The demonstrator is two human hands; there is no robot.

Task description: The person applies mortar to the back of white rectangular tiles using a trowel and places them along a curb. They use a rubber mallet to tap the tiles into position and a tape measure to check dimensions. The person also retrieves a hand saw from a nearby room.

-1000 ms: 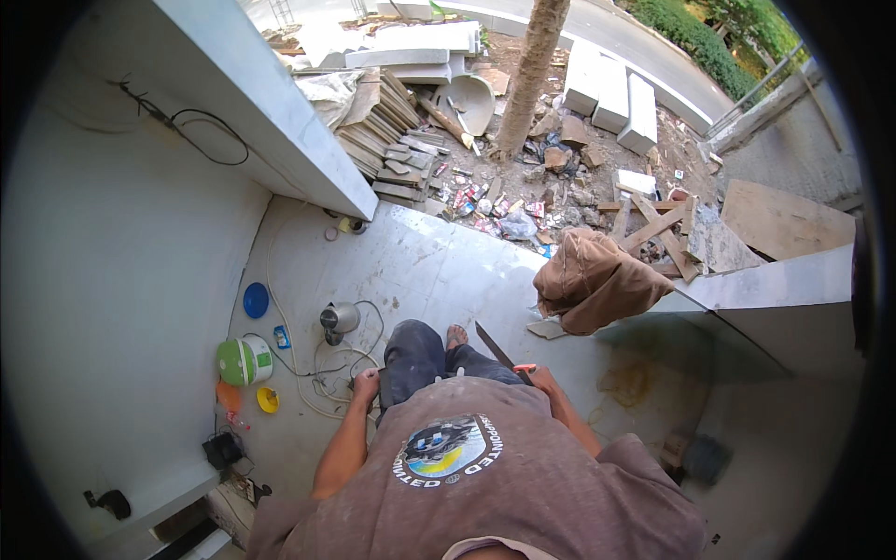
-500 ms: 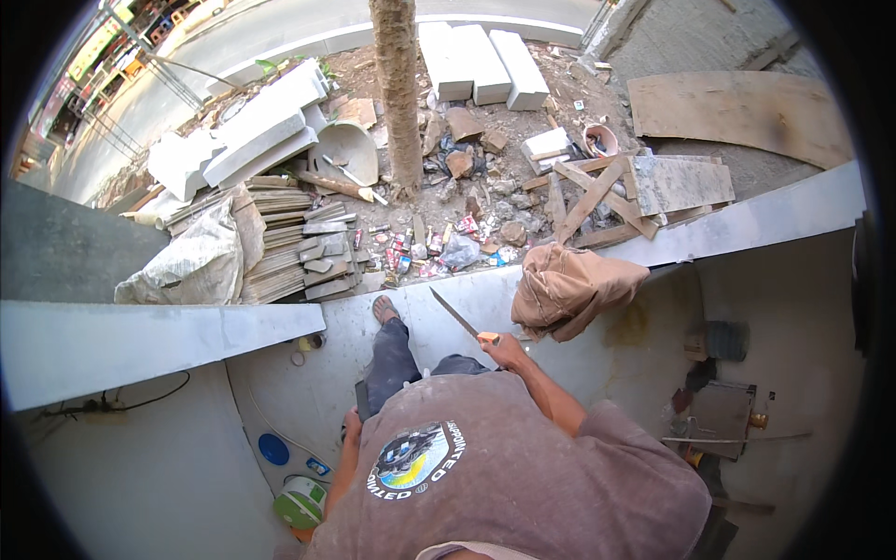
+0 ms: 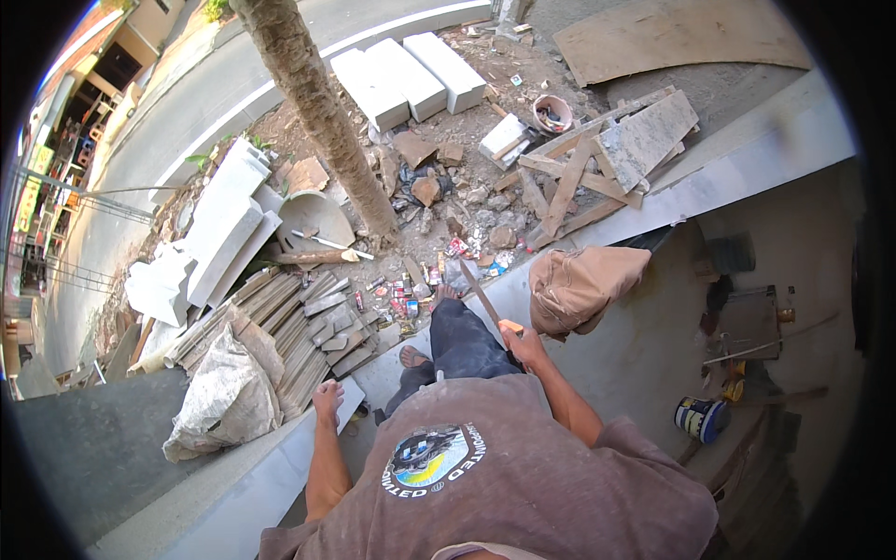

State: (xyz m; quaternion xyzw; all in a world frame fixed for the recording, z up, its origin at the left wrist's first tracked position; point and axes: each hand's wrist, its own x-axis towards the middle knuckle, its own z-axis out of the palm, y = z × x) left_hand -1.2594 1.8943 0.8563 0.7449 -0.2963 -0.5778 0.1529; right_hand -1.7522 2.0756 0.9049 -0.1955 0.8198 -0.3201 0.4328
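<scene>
My right hand grips the orange handle of a hand saw, whose long blade points forward beside my dark-trousered leg. Just right of the saw sits a bundled brown cloth at the ledge. My left hand is loosely closed with nothing visible in it, over the white ledge at the lower left. My bare toes show at the step, close to scattered small litter and broken tiles.
Outside are a tree trunk, white blocks, stacked tiles, a crumpled sack, broken boards and rubble. A street runs beyond. At the right inside are a bucket and tools.
I have turned and stepped toward the outer edge. The saw in my right hand moved forward with me; my left hand has come out from my side to over the left ledge.
</scene>
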